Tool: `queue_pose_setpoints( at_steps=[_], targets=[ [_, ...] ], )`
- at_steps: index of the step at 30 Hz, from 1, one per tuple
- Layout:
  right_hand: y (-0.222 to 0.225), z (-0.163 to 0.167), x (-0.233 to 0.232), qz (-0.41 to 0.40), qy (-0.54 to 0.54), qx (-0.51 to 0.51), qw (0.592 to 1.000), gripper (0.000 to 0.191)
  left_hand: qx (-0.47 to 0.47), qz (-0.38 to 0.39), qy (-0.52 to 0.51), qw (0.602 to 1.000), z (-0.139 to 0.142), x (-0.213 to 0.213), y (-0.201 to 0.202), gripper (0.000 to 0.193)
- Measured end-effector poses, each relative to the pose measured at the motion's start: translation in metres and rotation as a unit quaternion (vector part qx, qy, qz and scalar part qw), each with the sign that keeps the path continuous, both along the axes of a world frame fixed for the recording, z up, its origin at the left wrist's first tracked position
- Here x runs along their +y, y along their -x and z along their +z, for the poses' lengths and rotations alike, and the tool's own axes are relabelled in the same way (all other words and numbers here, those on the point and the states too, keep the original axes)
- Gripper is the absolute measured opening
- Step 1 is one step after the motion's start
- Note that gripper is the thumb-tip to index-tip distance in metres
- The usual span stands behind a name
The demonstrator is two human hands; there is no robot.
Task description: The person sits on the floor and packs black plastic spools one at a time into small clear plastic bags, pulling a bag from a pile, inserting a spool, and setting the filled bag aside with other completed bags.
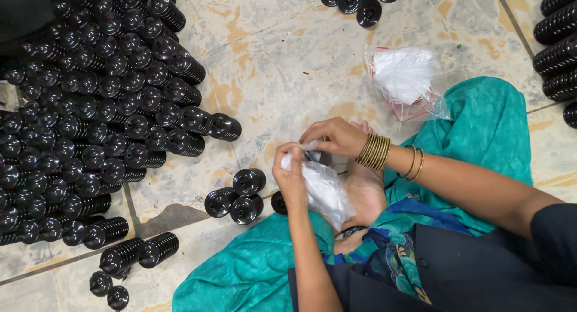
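Open tiled floor [288, 65] runs from centre toward 12 o'clock, passable; dense heap of black ribbed spools [90, 107] blocks 9 to 11 o'clock; three loose spools [237, 198] just beside the left hand [291, 180] at 8 o'clock; white plastic bag [406, 77] lies at 1 o'clock; stacked spool columns [556, 41] wall off 2 o'clock; teal cloth [481, 125] covers 3 o'clock.

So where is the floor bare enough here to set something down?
Bare tile lies between the big heap of black spools on one side and the plastic bag of white pieces on the other. A smaller patch sits beside the three loose spools. Around both hands and the lap it is crowded.
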State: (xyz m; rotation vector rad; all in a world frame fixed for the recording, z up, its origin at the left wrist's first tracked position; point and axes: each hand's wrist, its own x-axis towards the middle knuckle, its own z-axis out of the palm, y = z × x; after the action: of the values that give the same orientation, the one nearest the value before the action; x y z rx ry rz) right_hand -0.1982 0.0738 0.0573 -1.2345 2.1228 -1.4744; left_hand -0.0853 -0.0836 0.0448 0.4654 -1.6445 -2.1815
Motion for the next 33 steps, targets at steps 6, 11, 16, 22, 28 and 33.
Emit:
queue_pose_setpoints(
  at_steps=[6,11,16,22,28,33],
  targets=[
    [0.003,-0.036,-0.004,-0.086,-0.006,-0.324,0.942,0.028,0.000,-0.030,0.164,0.986,0.008,-0.013,-0.008,0.047],
    [-0.006,-0.030,-0.008,-0.059,0.044,-0.337,0.939,0.024,-0.059,-0.056,0.173,0.982,-0.002,-0.012,-0.015,0.039],
    [-0.013,-0.006,-0.003,-0.045,-0.024,-0.062,0.997,0.019,-0.080,0.027,0.289,0.954,-0.008,-0.008,-0.013,0.028],
    [-0.003,0.010,0.003,-0.056,-0.046,-0.078,0.994,0.017,-0.069,0.063,0.243,0.966,0.010,-0.010,-0.014,0.022],
    [-0.003,0.019,0.008,0.003,-0.017,0.031,0.999,0.019,-0.045,-0.044,0.330,0.942,0.047,-0.010,-0.014,0.024],
    [0.002,0.032,0.009,0.030,-0.047,0.104,0.993,0.020,-0.076,-0.023,0.479,0.874,0.065,-0.020,-0.026,0.019]
  ],
)
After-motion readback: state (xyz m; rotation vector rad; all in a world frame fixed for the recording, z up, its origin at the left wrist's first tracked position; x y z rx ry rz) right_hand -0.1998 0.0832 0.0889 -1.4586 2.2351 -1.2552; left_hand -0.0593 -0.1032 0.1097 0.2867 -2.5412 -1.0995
